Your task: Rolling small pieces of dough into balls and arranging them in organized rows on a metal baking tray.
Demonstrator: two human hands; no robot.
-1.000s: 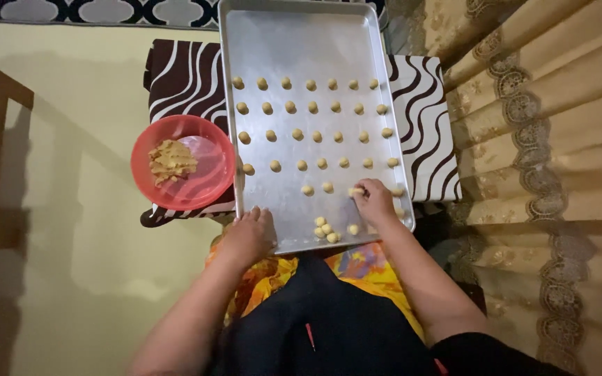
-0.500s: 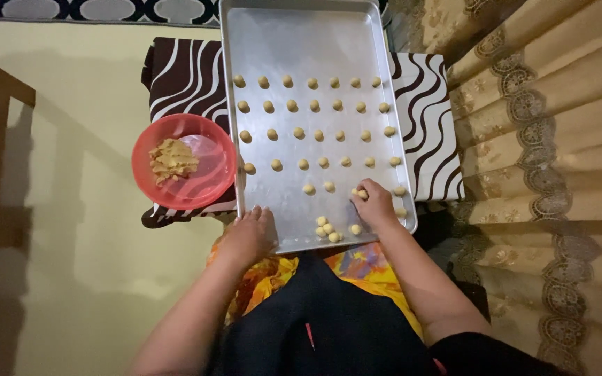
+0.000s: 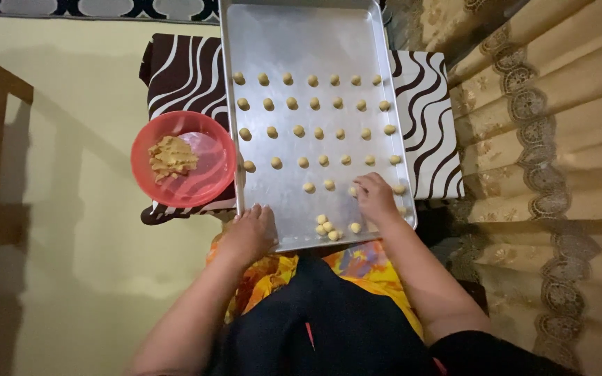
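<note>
- Two bare hands work at the near edge of a rectangular silver metal baking tray [image 3: 301, 42], which lies on a brown-and-white wave-patterned cloth [image 3: 175, 69].
- Left hand [image 3: 249, 233] rests on the tray's near-left corner, fingers laid flat and close together over the rim, holding nothing; it sits in the same place as half a second back, steadying the tray.
- Right hand [image 3: 374, 198] is on the tray near its right edge, fingertips bent down and narrowed onto a small pale dough ball [image 3: 352, 191]. A second back this hand stood slightly further toward the right edge; it now sits a little leftward along the unfinished fifth row.
- Judged from that shift, the fifth row is being filled ball by ball; it shows only a few pieces, with four full rows of small tan dough balls [image 3: 315, 104] beyond it.
- Loose cluster of dough balls [image 3: 329, 226] waits by the near edge, between the two hands, apparently unchanged.
- Round red plastic bowl [image 3: 203, 181] with crumbly yellow dough [image 3: 171, 157] sits touching the tray's left edge, untouched.
- Beige patterned curtain [image 3: 545, 139] hangs along the right.
</note>
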